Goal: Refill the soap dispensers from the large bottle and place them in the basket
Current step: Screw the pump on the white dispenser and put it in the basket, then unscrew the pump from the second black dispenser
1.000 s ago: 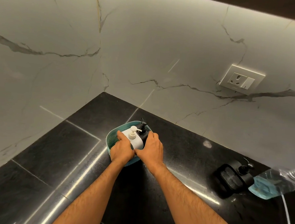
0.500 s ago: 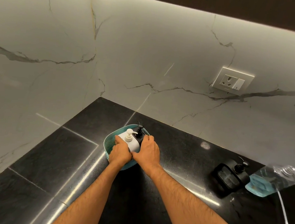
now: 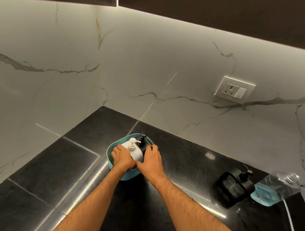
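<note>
Two hands are down at the teal basket (image 3: 113, 149) together, thumbs meeting at its near rim. The left hand (image 3: 122, 157) lies over the near-left edge with its fingers curled down against the white dispenser (image 3: 135, 152), and the right hand (image 3: 151, 160) curls its fingers round the basket's right side, beside the black dispenser (image 3: 142, 144). Whether each grips the rim or the bottle inside I cannot tell, the knuckles hide it. Both dispensers stand upright in the basket, pumps up, white one nearer, black one just behind and touching it. Now the relation that matters: a third dispenser, the square black dispenser (image 3: 234, 183), sits well apart to the right of the right hand, on the bench (image 3: 180, 165), so the right hand looks the nearer one for it. It stands upright, long axis vertical, pump nozzle on top. Just beyond it, touching or nearly so, the large bottle (image 3: 275, 188) leans to the right, neck pointing up and away. That bottle is clear plastic, faceted, with blue liquid pooled low. The basket is perforated plastic, rounded, with thin walls; the white dispenser is smooth and matte. The bench is polished black stone, glossy with streaks of reflected light, likely slick under a wet bottle base.
</note>
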Available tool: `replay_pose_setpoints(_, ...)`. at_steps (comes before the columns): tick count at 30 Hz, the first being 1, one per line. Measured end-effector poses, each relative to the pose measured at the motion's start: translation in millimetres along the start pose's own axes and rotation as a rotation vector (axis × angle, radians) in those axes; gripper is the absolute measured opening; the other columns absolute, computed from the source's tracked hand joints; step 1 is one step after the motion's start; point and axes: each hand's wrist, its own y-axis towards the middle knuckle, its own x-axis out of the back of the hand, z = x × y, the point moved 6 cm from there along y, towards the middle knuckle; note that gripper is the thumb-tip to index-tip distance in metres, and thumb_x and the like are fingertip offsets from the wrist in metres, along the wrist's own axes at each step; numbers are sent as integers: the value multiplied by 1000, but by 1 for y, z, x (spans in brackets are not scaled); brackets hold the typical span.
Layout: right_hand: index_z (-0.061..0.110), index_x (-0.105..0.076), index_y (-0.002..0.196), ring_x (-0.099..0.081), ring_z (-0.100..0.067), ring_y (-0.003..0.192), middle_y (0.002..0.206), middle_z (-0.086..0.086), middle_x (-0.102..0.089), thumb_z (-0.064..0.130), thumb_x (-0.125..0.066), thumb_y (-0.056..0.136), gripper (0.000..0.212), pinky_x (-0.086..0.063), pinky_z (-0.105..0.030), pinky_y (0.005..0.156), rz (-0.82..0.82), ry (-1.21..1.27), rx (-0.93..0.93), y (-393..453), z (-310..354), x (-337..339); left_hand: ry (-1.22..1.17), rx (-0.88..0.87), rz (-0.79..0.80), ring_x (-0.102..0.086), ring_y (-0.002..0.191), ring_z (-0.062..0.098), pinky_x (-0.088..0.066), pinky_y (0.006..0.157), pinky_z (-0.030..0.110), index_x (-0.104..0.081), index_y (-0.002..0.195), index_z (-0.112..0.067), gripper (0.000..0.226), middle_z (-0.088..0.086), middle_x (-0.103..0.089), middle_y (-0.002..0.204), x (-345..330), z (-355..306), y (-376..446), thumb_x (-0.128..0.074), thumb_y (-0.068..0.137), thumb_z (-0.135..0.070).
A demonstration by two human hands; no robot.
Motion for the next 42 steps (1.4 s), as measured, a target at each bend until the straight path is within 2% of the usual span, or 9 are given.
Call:
replay_pose_setpoints(5, 14, -54, 123, -53, -19, 117, 133, -3, -45, 37, -84, 78, 59, -52, -34, 102, -8, 61, 41, -7, -2, 12, 25, -26, -69, -30, 142, 37, -38, 115, 43, -27, 140, 0, 98, 20, -32, 150, 5, -5, -9, -93, 71, -24)
replay_pose_setpoints(10, 15, -56, 127, -54, -16, 114, 127, 0, -50, 33, -82, 82, 55, -51, -33, 101, -79, 123, 76, -20, -22, 38, 57, -108, -244, -36, 142, 38, -37, 114, 45, -23, 147, -1, 109, 20, -35, 151, 15, -20, -38, -93, 67, -23)
replay_pose_setpoints(14, 7, -47, 145, -54, -22, 124, 141, -5, -48, 34, -81, 83, 75, -51, -35, 104, -135, 122, 63, -33, -52, 64, -67, -218, -371, -29, 148, 39, -26, 123, 49, -17, 155, 1, 112, 21, -31, 156, 20, -41, -73, -87, 67, -8)
replay_pose_setpoints(17, 7, -43, 150, -55, -23, 127, 146, -6, -47, 35, -81, 84, 81, -53, -38, 102, -188, 125, 41, -45, -80, 88, -80, -347, -395, -28, 148, 39, -23, 123, 49, -17, 155, 0, 112, 20, -31, 156, 12, -68, -105, -87, 68, -11)
replay_pose_setpoints(20, 9, -44, 151, -57, -20, 125, 144, -4, -49, 33, -81, 84, 80, -54, -37, 100, -266, 114, 9, -62, -112, 117, -33, -451, -316, -28, 149, 36, -27, 123, 48, -13, 157, -1, 116, 19, -29, 158, -17, -101, -128, -89, 73, -23)
replay_pose_setpoints(26, 9, -47, 148, -57, -21, 123, 141, -4, -51, 31, -83, 83, 77, -54, -37, 101, -380, 68, -115, -96, -185, 177, 28, -579, -127, -21, 154, 33, -23, 125, 44, -6, 160, -3, 115, 16, -20, 164, -96, -156, -153, -83, 82, -38)
replay_pose_setpoints(32, 7, -56, 138, -53, -24, 125, 133, -6, -55, 24, -86, 79, 69, -39, -23, 102, -501, 18, -290, -134, -254, 218, 116, -670, 56, -24, 153, 30, -26, 123, 40, -7, 160, -4, 117, 12, -22, 165, -165, -205, -157, -84, 81, -42)
replay_pose_setpoints(36, 6, -50, 145, -44, -23, 134, 141, -6, -49, 27, -83, 82, 74, -37, -27, 111, -508, 7, -364, -148, -291, 230, 128, -710, 187, -25, 153, 31, -29, 123, 41, -8, 162, -5, 119, 12, -22, 165, -203, -236, -154, -86, 80, -41)
replay_pose_setpoints(42, 8, -46, 148, -45, -22, 136, 142, -6, -49, 28, -86, 80, 81, -39, -28, 112, -444, 59, -450, -144, -333, 224, 90, -701, 312, -28, 152, 30, -31, 123, 43, -13, 161, -8, 120, 11, -26, 164, -240, -265, -143, -92, 74, -32)
